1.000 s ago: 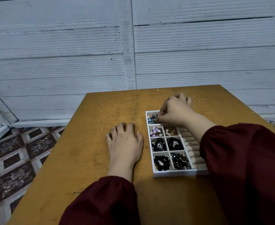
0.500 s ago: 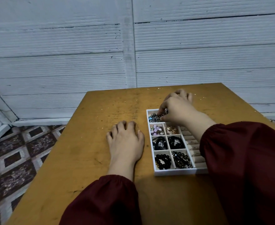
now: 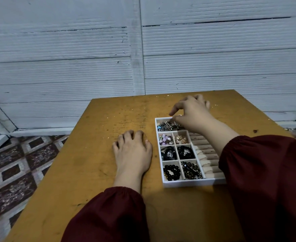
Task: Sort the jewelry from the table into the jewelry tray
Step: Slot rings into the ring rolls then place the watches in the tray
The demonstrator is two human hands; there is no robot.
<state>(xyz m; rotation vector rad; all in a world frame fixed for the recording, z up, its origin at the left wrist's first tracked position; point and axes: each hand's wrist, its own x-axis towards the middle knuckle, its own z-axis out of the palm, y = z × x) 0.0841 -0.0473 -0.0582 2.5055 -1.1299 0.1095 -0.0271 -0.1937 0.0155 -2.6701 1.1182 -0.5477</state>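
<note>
Item: jewelry tray, white, divided, on the right half of the counter. Its long axis runs from the person's near side to the far side.

Contents: mixed metal pieces in the far compartment; beads and dark items in the six small cells behind it; ring rolls along the right side. All the jewelry I can identify lies in the tray.

Right hand: over the tray's far end, fingers curled downward, fingertips directly above the far compartment and almost on the metal pieces. There is a small glint at the thumb and forefinger — whether a piece is pinched there I cannot tell.

Left hand: flat on the counter, palm down, holding nothing, just beside the tray's left wall but not touching it.

Judgement: the right hand is the nearer one, and any release or pick goes straight down — no sideways reach needed.
</note>
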